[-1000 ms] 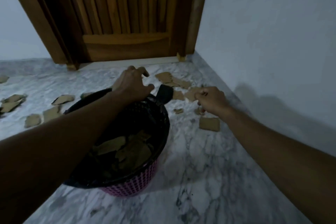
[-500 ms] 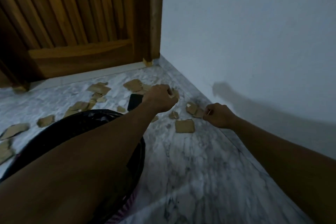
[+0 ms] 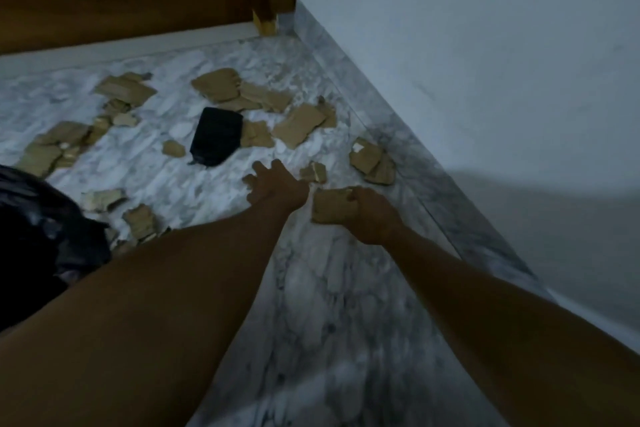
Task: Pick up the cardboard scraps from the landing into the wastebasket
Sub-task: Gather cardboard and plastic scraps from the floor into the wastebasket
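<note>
Mid-frame: right hand clenched on scrap, left hand spread, empty, nearer small scrap just upper right of fingertips; wastebasket at left edge.

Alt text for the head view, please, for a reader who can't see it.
Two bare arms reach over a grey marble floor strewn with cardboard scraps: the right hand grips a squarish scrap, and the left hand stretches open-fingered toward a small scrap. A flat black object lies among the scraps, with the black-lined wastebasket at the left edge.
</note>
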Demonstrator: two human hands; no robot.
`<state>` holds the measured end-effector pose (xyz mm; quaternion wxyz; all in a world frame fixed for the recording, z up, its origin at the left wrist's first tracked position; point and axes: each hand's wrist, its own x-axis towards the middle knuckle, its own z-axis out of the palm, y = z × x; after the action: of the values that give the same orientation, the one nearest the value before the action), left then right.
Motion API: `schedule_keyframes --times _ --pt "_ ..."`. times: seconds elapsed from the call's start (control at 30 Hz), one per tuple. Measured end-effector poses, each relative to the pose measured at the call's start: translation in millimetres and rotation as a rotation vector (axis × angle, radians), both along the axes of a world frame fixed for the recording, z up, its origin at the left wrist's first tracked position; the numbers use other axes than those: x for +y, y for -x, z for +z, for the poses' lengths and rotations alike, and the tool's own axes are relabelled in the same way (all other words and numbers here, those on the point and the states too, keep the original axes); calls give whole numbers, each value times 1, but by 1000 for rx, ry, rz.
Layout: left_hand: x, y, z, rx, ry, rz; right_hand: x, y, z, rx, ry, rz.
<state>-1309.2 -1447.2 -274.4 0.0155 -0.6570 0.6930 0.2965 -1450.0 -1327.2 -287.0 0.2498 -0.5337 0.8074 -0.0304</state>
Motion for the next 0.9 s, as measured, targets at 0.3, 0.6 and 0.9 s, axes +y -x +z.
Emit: schedule_keyframes --times 0.3,0.6,0.9 --pt "-35 -2 -64 -85 -89 40 -30 9 -61 174 14 41" --pt "-32 -17 -93 205 329 -53 -49 33 -61 13 9 65" --pt "-51 50 -91 315 91 -323 -25 37 -75 18 272 103"
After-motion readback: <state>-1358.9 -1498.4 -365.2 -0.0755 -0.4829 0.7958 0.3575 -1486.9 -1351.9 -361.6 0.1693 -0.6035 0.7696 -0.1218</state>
